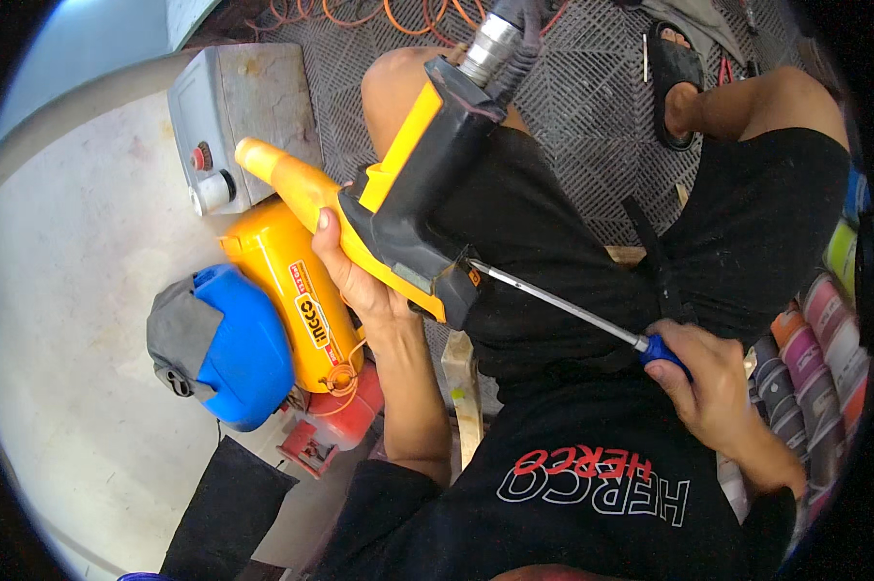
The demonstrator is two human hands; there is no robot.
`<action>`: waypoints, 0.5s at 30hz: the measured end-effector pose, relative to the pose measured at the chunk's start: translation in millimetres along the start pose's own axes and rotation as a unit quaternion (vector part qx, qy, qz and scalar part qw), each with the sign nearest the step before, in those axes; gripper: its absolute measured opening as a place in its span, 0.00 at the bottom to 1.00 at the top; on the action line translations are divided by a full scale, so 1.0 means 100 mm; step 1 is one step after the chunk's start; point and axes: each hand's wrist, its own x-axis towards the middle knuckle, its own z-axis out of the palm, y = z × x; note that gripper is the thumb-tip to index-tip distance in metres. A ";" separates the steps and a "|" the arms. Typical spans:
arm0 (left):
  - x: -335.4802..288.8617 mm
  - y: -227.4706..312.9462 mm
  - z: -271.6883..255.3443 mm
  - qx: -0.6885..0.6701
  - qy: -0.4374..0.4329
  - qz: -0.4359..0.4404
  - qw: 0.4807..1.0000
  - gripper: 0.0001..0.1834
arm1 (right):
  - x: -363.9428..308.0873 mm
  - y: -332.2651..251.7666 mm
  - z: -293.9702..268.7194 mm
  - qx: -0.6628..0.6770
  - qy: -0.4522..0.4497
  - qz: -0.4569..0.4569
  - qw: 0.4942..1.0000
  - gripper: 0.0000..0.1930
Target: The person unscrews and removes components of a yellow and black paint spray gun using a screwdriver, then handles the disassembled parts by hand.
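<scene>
Over my lap lies a large yellow-and-black power tool (437,184), tilted, with a tapered yellow end at the left and a silver metal collar (491,48) at its upper end. My left hand (358,276) is wrapped round the yellow body from below, its thumb on the near side. My right hand (703,382) grips the blue handle of a screwdriver (572,308). The long shaft points up and left, and its tip meets the black housing near the tool's lower end. Exactly what the tip sits in is too small to tell.
Left of my arm stand a grey container (253,107), a yellow cylinder tank (297,281), a blue welding-helmet-like shell (243,339) and a red item (350,412). Orange hose (398,19) curls at the back. Several printed rolls (805,368) line the right. Ridged matting (582,107) covers the floor.
</scene>
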 end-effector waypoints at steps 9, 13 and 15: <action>0.01 -0.04 -0.07 0.031 0.013 0.037 0.999 0.25 | 0.07 0.09 0.02 0.302 -0.153 0.084 0.937 0.20; -0.05 -0.06 -0.06 0.055 0.025 0.052 0.997 0.26 | 0.06 -0.06 0.02 0.025 -0.006 0.029 0.999 0.24; -0.04 -0.09 -0.03 0.051 0.014 0.055 0.997 0.25 | 0.08 -0.06 0.00 0.009 -0.002 0.018 1.000 0.20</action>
